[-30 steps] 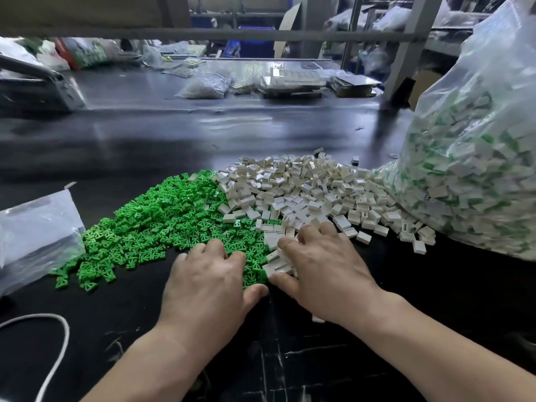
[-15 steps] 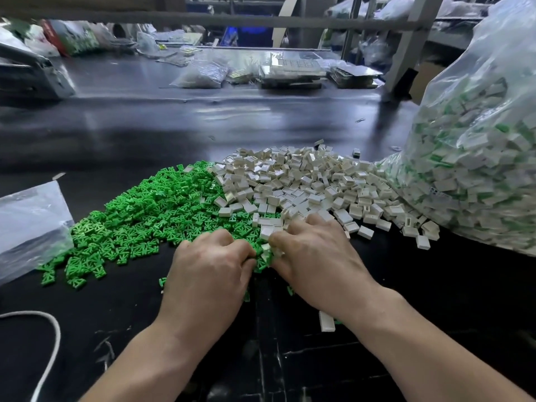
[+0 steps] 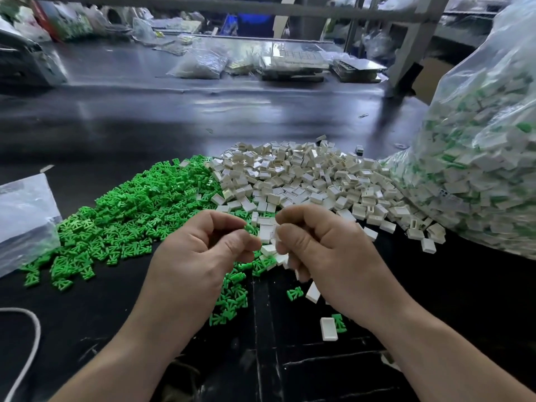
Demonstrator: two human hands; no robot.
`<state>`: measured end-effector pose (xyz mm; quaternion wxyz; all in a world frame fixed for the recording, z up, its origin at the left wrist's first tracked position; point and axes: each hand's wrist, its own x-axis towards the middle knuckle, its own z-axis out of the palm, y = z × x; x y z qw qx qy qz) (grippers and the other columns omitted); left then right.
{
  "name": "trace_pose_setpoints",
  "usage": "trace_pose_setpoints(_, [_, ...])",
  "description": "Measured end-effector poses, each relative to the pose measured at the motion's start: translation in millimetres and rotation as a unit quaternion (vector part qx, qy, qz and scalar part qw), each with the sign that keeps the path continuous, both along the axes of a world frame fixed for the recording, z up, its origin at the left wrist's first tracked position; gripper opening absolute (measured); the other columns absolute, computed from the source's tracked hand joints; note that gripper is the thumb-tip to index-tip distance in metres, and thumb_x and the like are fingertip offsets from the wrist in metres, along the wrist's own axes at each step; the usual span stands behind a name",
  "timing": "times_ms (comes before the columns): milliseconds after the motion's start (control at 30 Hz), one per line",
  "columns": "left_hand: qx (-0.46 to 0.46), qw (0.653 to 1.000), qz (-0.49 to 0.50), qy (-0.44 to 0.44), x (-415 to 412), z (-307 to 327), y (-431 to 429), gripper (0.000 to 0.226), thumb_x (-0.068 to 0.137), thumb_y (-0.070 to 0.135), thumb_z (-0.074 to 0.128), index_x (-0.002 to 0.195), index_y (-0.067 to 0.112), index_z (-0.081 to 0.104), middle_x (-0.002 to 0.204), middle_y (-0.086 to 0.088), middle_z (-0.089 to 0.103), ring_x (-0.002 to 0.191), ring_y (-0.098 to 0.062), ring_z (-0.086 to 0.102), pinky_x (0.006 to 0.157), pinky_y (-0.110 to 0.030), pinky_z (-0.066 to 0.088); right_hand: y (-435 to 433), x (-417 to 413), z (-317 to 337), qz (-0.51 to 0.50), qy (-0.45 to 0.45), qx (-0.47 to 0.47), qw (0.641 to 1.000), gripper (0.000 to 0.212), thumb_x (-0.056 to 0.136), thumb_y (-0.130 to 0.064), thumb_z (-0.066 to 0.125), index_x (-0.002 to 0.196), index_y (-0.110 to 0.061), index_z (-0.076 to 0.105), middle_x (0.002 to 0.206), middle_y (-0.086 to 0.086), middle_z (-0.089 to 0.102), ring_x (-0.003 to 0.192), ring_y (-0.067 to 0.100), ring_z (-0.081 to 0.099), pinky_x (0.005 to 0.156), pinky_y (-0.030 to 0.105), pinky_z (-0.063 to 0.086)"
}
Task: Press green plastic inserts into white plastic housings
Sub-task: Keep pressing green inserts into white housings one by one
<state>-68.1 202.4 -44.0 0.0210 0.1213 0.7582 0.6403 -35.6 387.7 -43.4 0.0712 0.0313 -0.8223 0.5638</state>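
A heap of green plastic inserts [image 3: 136, 210] lies on the black table, left of a heap of white plastic housings [image 3: 307, 175]. My left hand [image 3: 200, 256] is raised above the near edge of the heaps, its fingers curled and its thumb and forefinger pinching a green insert [image 3: 250, 228]. Close beside it, my right hand [image 3: 322, 250] grips several white housings [image 3: 266, 233], one held at the fingertips facing the insert. A few inserts and one housing [image 3: 328, 329] lie loose on the table under my hands.
A big clear bag [image 3: 478, 158] full of white housings with green inserts stands at the right. A smaller clear bag [image 3: 23, 216] lies at the left, with a white cord [image 3: 29, 343] near it. Bags, trays and a metal frame sit at the table's far side.
Both hands have lifted off the heaps, where they lay flat a second ago, and now hold picked-up parts with the fingertips brought close together. Some parts have scattered nearer to me.
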Motion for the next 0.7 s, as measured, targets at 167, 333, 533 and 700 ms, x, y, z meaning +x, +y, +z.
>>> trace_pose_setpoints(167, [0.096,0.993,-0.036,-0.063,-2.8,3.4,-0.5,0.023,0.067,0.040,0.071,0.087,0.028,0.072,0.089,-0.005,0.075,0.082,-0.019,0.072,0.058,-0.025,0.055,-2.4,-0.5,-0.3,0.089,-0.076,-0.232,0.966,0.023,0.081,-0.029,0.072,0.102,-0.020,0.075,0.085,0.002,0.071,0.072,0.017,0.066,0.063,0.026,0.056])
trace_pose_setpoints(333, [0.140,0.986,-0.049,-0.082,-2.7,2.0,1.9,0.029,0.063,0.040,0.075,0.088,0.025,0.073,0.086,-0.011,0.074,0.077,-0.021,0.071,0.055,-0.025,0.054,-1.0,-2.9,-1.9,0.100,-0.075,-0.265,0.956,0.013,0.086,-0.020,0.070,0.099,-0.016,0.074,0.091,0.007,0.072,0.075,0.020,0.067,0.065,0.028,0.057])
trace_pose_setpoints(533, [0.171,0.978,-0.082,-0.092,-0.6,3.9,2.8,0.036,0.071,0.032,0.070,0.106,0.024,0.073,0.086,-0.012,0.072,0.078,-0.018,0.069,0.058,-0.024,0.054,-2.1,0.8,1.5,0.117,-0.079,-0.275,0.951,0.021,0.089,-0.014,0.066,0.108,-0.022,0.073,0.089,0.004,0.071,0.075,0.020,0.067,0.065,0.029,0.057])
trace_pose_setpoints(700, [0.231,0.960,-0.063,-0.142,-1.2,3.4,1.9,0.016,0.076,0.021,0.070,0.091,0.017,0.073,0.089,-0.019,0.073,0.073,-0.025,0.072,0.052,-0.024,0.053,-3.8,0.6,3.9,0.102,-0.117,-0.272,0.950,0.020,0.087,-0.015,0.065,0.104,-0.020,0.074,0.081,0.005,0.067,0.063,0.021,0.064,0.053,0.030,0.055])
